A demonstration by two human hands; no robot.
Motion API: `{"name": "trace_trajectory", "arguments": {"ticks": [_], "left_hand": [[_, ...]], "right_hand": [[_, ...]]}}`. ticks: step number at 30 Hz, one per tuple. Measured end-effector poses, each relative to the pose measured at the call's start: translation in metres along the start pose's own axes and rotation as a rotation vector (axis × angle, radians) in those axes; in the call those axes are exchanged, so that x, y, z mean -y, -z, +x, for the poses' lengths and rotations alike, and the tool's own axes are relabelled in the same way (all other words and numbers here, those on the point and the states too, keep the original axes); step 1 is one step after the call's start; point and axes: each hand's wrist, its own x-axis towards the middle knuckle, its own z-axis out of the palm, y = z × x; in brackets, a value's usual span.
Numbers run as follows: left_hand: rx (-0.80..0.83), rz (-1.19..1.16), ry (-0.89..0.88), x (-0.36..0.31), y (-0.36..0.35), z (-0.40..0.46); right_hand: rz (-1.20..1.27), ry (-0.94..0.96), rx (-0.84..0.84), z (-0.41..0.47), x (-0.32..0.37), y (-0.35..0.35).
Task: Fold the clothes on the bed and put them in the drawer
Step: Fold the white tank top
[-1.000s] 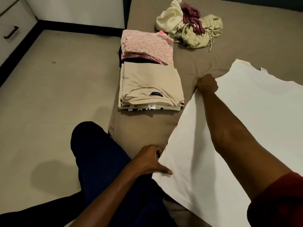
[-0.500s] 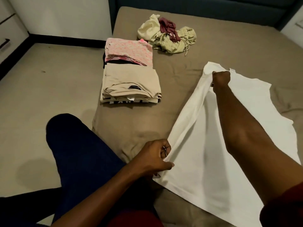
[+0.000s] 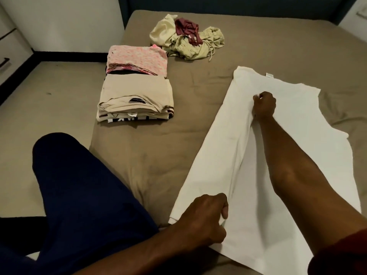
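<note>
A white T-shirt (image 3: 297,155) lies spread on the brown bed (image 3: 198,120), its left side folded over onto the body. My right hand (image 3: 264,105) grips the folded edge near the shoulder. My left hand (image 3: 204,219) pinches the same edge at the hem, close to me. A folded beige stack (image 3: 137,100) and a folded pink stack (image 3: 137,60) sit at the bed's left edge. A loose heap of cream, green and maroon clothes (image 3: 188,38) lies farther back.
My knee in dark blue trousers (image 3: 83,185) presses against the bed's left side. Beige floor (image 3: 45,116) runs left of the bed. A white drawer unit (image 3: 10,52) with a dark handle stands at the far left. A dark headboard (image 3: 238,4) closes the back.
Both hands lifted the shirt's left edge and carried it rightward, laying it over the body. The right hand now sits lower on the shirt. The view shifted.
</note>
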Motion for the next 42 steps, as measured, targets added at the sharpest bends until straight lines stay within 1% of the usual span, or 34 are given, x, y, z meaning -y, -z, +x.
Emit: {"name": "trace_trajectory", "arguments": {"ticks": [4, 6, 10, 13, 15, 16, 17, 18, 20, 21, 22, 25, 26, 28, 30, 32, 35, 36, 38, 40, 41, 42], "left_hand": [[-0.027, -0.144, -0.004, -0.011, 0.003, -0.003], [-0.007, -0.171, -0.027, -0.011, 0.002, 0.001], [0.093, -0.104, -0.037, -0.008, -0.01, 0.002], [0.176, -0.092, -0.029, -0.008, -0.012, -0.002], [0.176, -0.064, -0.043, -0.01, -0.007, -0.002], [0.134, -0.029, -0.062, -0.008, -0.003, -0.001], [0.056, 0.005, -0.093, -0.003, 0.002, 0.0], [-0.059, 0.04, -0.133, 0.004, 0.007, 0.003], [-0.328, 0.148, -0.294, 0.021, 0.019, 0.011], [-0.406, 0.217, -0.368, 0.029, 0.023, 0.018], [-0.401, 0.284, -0.405, 0.033, 0.026, 0.026], [-0.22, 0.478, -0.371, 0.045, 0.03, 0.05], [-0.175, 0.526, -0.342, 0.051, 0.029, 0.053], [-0.102, 0.608, -0.303, 0.064, 0.024, 0.052], [-0.059, 0.619, -0.274, 0.072, 0.018, 0.046], [-0.062, 0.611, -0.277, 0.072, 0.017, 0.043], [-0.04, 0.605, -0.3, 0.067, 0.015, 0.032], [-0.036, 0.614, -0.315, 0.067, 0.016, 0.03], [-0.03, 0.629, -0.387, 0.063, 0.015, 0.025], [0.007, 0.635, -0.521, 0.06, 0.013, 0.022], [0.044, 0.64, -0.593, 0.061, 0.01, 0.022], [0.091, 0.65, -0.661, 0.061, 0.008, 0.022]], "right_hand": [[-0.053, 0.074, -0.027, 0.002, 0.011, 0.009], [-0.148, 0.1, -0.015, 0.004, 0.008, 0.01], [-0.441, 0.223, 0.052, -0.011, -0.01, -0.001], [-0.5, 0.215, 0.057, -0.017, -0.011, -0.004], [-0.532, 0.202, 0.053, -0.019, -0.005, -0.003], [-0.545, 0.192, 0.053, -0.022, -0.002, -0.001], [-0.559, 0.185, 0.037, -0.026, -0.001, 0.002], [-0.574, 0.191, -0.003, -0.03, -0.001, 0.003], [-0.593, 0.214, -0.071, -0.045, 0.005, 0.007], [-0.588, 0.251, -0.08, -0.054, 0.009, 0.003], [-0.567, 0.286, -0.062, -0.063, 0.013, 0.001], [-0.453, 0.375, 0.106, -0.088, 0.016, -0.009], [-0.451, 0.378, 0.127, -0.095, 0.011, -0.013], [-0.445, 0.306, 0.171, -0.103, -0.004, -0.01], [-0.436, 0.282, 0.184, -0.103, -0.023, -0.005], [-0.469, 0.298, 0.148, -0.094, -0.035, -0.003], [-0.525, 0.271, 0.203, -0.1, -0.032, 0.018], [-0.532, 0.275, 0.233, -0.107, -0.024, 0.027], [-0.513, 0.337, 0.221, -0.129, -0.013, 0.039], [-0.532, 0.428, 0.258, -0.162, -0.02, 0.046], [-0.542, 0.447, 0.267, -0.181, -0.03, 0.048], [-0.543, 0.417, 0.27, -0.2, -0.044, 0.052]]}}
